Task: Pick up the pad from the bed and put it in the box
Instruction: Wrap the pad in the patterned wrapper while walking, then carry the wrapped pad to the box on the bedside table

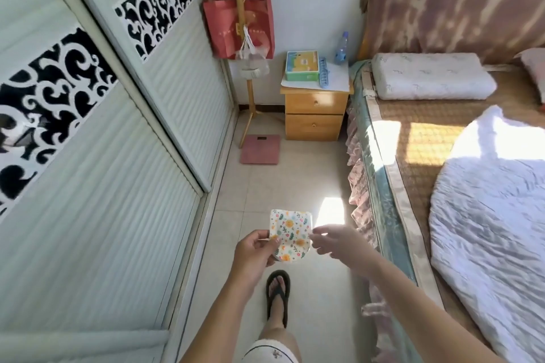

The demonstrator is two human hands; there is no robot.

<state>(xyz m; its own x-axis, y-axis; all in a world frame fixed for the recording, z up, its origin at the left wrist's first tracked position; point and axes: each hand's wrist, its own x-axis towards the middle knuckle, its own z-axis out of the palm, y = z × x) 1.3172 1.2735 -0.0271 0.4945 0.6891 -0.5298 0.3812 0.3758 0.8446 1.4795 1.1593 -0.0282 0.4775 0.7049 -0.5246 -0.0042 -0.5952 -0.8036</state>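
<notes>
A wardrobe with ribbed sliding doors and black-and-white scrollwork panels fills the left side of a sunlit bedroom, facing a bed along the right wall. The bed carries a woven mat, a white pillow at its head and a rumpled white quilt nearer the camera. Between them runs a pale tiled floor, with a wooden nightstand against the far wall, just beside the bed. On the nightstand sit a green-and-blue box and a plastic bottle; a red bag hangs from a wooden stand to its left, and a pink scale lies on the floor below. A person stands in the aisle, one foot in a black flip-flop. The left hand pinches a small floral pad by its left edge, thumb on top (the pad is off the bed, held over the floor, well apart from the box). The right hand reaches to the pad's right edge, fingers loosely curled; whether they grip it cannot be told.
</notes>
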